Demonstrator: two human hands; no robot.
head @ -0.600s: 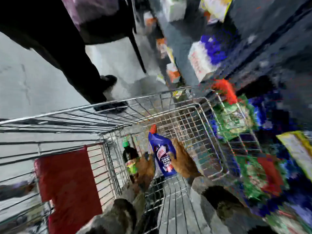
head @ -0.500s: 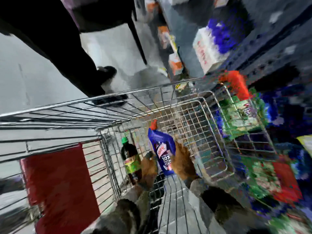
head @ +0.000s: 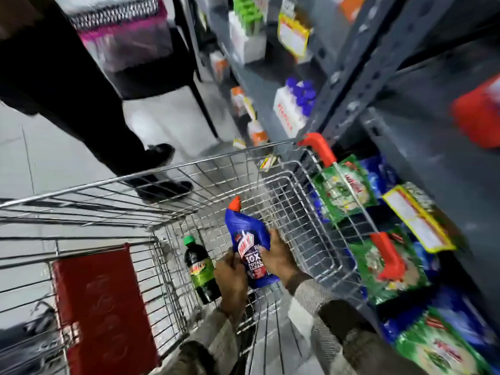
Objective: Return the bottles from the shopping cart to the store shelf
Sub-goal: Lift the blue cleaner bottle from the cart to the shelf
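Observation:
A blue cleaner bottle [head: 247, 234] with a red cap stands tilted inside the wire shopping cart [head: 167, 169]. My left hand [head: 232, 280] grips its lower left side and my right hand [head: 278, 255] grips its right side. A dark bottle with a green cap [head: 198, 269] stands in the cart just left of my left hand, untouched. The grey store shelf [head: 359, 85] rises on the right, close beside the cart.
Another person's dark legs and shoes [head: 159, 182] stand beyond the cart's far rim. A red child-seat flap [head: 102, 307] hangs at the cart's near left. Green and blue packets [head: 349, 185] fill the low shelf beside the cart's red handle [head: 319, 148]. White boxes [head: 286, 112] sit higher up.
The view has tilted up, showing more of the shelf. The blue bottle sits a little higher in the cart, still held by both hands. The dark bottle has not moved.

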